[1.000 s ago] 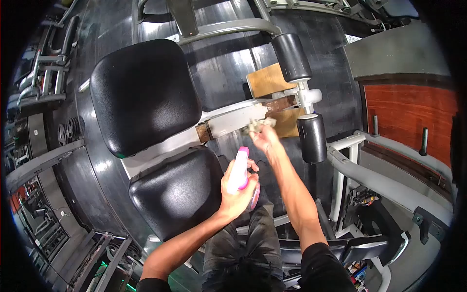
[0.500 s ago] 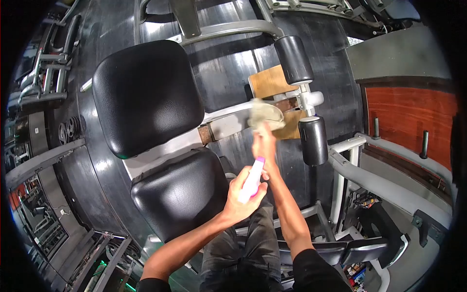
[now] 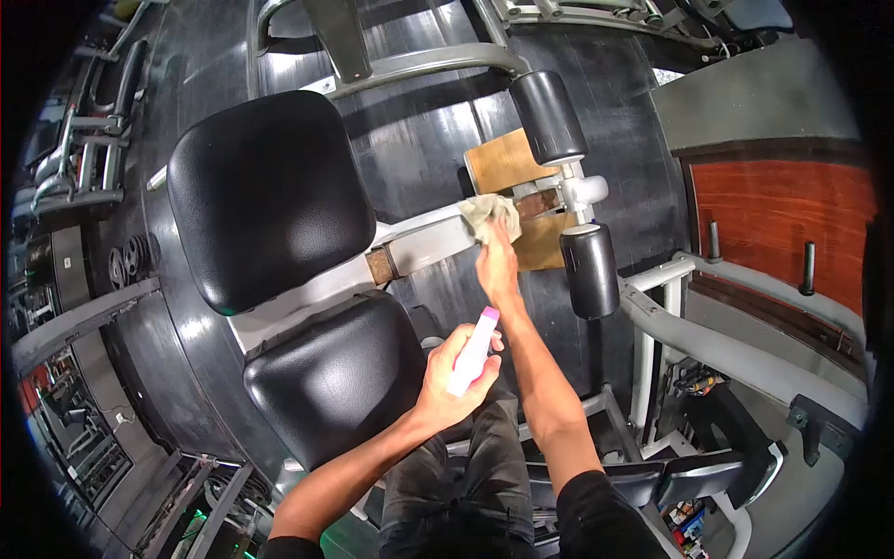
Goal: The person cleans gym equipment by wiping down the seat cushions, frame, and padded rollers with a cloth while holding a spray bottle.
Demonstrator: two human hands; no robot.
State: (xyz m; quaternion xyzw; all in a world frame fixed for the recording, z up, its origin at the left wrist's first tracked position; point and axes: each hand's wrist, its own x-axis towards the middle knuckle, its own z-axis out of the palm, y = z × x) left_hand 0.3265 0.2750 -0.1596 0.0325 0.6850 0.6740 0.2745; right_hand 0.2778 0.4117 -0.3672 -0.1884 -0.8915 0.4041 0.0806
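My left hand [image 3: 454, 377] is wrapped around a white bottle with a pink top [image 3: 473, 354], held above my legs beside the seat pad. Reaching forward, my right hand [image 3: 497, 253] presses a crumpled pale cloth [image 3: 486, 212] on the white metal beam [image 3: 433, 244] of an exercise bench. The cloth lies near the beam's far end, close to the wooden foot plates [image 3: 507, 160]. My fingers partly hide the cloth. Two black padded cushions [image 3: 270, 200] of the bench are on the left of the beam.
Black foam rollers [image 3: 590, 270] stand on a post at the beam's end. A grey metal frame [image 3: 745, 321] runs along the right, by a red-brown panel [image 3: 782, 233]. Weight plates [image 3: 130, 261] lie at the left. Another machine's frame [image 3: 428, 58] stands ahead.
My right hand has moved the cloth slightly left along the beam, and the cloth is less blurred now. My left hand still holds the bottle, a little lower and further left.
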